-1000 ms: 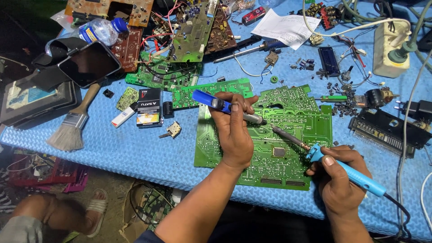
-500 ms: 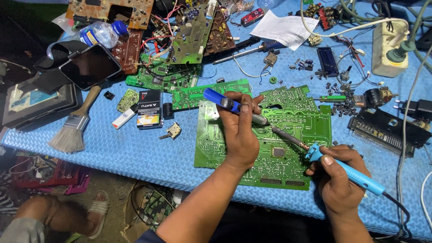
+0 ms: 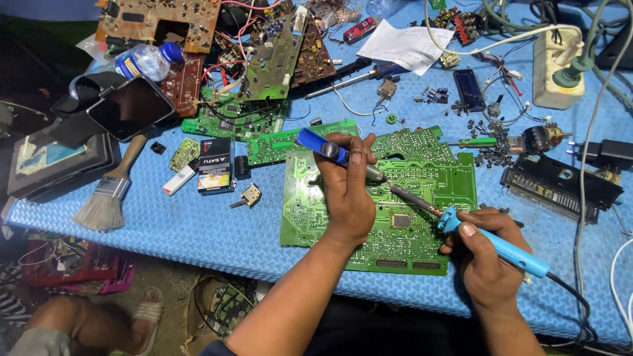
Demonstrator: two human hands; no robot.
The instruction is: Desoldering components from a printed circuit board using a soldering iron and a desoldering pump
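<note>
1. The person's left hand (image 3: 349, 198) lay over the big green circuit board (image 3: 316, 211) on the blue counter (image 3: 198, 231), fingers closed around a blue-handled desoldering pump (image 3: 330, 150), its nozzle slanting down and to the right onto the board.
2. The right hand (image 3: 488, 254) sat off the board's right edge, fingers wrapped round the blue handle of a soldering iron (image 3: 501, 247) (cord trailing off to the right).
3. The bit that mattered: the iron's long axis ran up-left from the right hand, the pump's ran down-right from the left, so the two tips met near one spot just above the square black chip (image 3: 400, 221).
4. That spot lay between the hands, nearer the left one.
5. A paintbrush (image 3: 109, 194) and more boards lay well apart to the left.
</note>
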